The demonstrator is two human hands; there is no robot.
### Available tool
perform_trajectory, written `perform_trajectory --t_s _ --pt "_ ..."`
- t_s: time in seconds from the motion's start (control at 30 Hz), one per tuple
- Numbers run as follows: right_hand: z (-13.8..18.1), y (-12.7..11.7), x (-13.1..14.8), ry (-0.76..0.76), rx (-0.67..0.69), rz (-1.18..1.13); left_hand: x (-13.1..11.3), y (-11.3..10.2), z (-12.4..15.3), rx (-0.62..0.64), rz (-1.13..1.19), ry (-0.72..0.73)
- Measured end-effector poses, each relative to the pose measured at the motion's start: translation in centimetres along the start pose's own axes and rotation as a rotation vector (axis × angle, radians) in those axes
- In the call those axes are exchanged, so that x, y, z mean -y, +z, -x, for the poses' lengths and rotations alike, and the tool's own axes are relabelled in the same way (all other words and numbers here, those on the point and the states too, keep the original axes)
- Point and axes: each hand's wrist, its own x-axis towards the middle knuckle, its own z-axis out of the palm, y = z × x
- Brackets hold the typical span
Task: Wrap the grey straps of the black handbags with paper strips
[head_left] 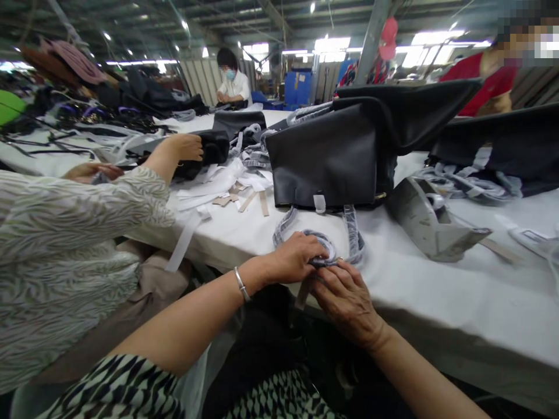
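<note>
A plastic-wrapped bag strap (354,241) runs from the lower edge of a black leather bag (323,157) and lies coiled at the table's front edge. My left hand (297,256), with a bracelet at the wrist, has its fingers closed on the near part of the coil. Just right of it, my right hand (347,299) grips the same strap from below, fingertips bent over it. A strip of pale tape or paper (303,294) hangs under my hands; whether a finger holds it is hidden. A small white tab (319,203) sticks to the bag's lower edge.
A grey tape dispenser (432,221) stands to the right on the white-covered table (393,279). Paper strips (209,186) lie scattered to the left. At left, a co-worker's hand (190,147) reaches over a black bag. More wrapped straps (476,186) lie at far right.
</note>
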Motion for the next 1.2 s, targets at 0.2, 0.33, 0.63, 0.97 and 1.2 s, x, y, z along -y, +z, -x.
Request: perform_trajectory --t_s 0.2,0.33,0.63,0.97,1.2 --pt "0.5 0.8 0.2 0.104 -0.195 0.070 -0.1 0.5 0.3 -0.070 0.045 0.008" --pt "-0.1 0.6 -0.3 0.146 -0.178 0.047 0.3 0.5 0.6 -0.087 0.057 0.040" --pt "0.7 1.0 -0.6 0.140 -0.192 -0.004 0.5 -0.1 1.1 -0.055 0.066 0.083" --pt "1.0 1.2 -0.4 0.103 -0.171 0.058 0.4 0.2 0.0 -0.063 0.118 -0.020" --pt "0.9 1.6 -0.2 0.091 -0.173 0.015 0.0 -0.2 -0.4 -0.056 0.194 -0.030"
